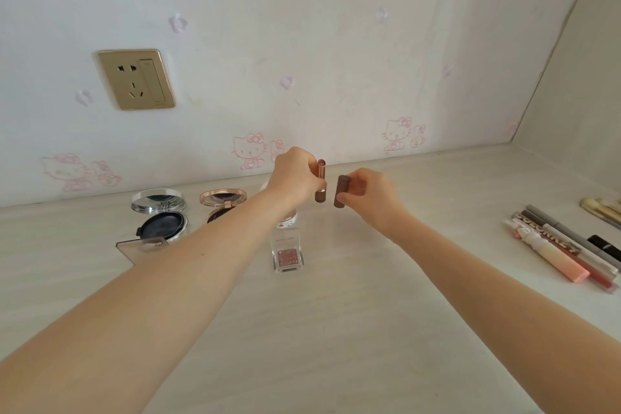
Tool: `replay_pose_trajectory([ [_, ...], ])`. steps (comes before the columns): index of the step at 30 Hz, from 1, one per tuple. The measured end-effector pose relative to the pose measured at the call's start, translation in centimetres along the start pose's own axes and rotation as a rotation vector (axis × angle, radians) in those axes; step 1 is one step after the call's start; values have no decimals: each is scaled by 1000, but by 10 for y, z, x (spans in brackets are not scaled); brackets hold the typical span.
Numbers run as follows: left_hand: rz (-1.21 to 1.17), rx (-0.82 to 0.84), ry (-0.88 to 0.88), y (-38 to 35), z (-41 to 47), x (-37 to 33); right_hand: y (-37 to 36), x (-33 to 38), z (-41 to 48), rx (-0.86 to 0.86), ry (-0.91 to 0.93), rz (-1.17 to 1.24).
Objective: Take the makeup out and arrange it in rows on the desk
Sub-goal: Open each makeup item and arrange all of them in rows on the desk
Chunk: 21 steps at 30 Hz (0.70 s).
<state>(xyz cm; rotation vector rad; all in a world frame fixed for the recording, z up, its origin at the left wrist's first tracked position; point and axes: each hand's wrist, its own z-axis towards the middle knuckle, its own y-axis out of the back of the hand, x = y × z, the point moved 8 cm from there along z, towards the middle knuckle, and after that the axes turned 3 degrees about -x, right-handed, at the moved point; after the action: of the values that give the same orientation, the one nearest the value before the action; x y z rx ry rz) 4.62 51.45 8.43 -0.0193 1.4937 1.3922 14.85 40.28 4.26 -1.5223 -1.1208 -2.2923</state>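
Note:
My left hand [295,178] grips an uncapped lipstick [321,181], held upright above the desk with its pink tip showing. Just to its right, my right hand [369,195] pinches the brown lipstick cap [341,190], a small gap apart from the tube. On the desk [336,329] lie an open silver compact [161,215], an open rose-gold compact [221,203] partly behind my left arm, a clear flat case [141,247] and a small clear eyeshadow pot [288,257].
At the right edge of the desk lie several lip glosses and pens [568,249] side by side, with brushes [603,208] behind them. A gold wall socket [136,79] sits on the papered wall. A side wall closes off the right.

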Motion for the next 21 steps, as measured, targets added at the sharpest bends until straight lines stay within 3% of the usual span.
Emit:
replay_pose_trajectory([
  [21,71,15,79,-19,1,11,-25,-26,20,-1,56,-179],
])
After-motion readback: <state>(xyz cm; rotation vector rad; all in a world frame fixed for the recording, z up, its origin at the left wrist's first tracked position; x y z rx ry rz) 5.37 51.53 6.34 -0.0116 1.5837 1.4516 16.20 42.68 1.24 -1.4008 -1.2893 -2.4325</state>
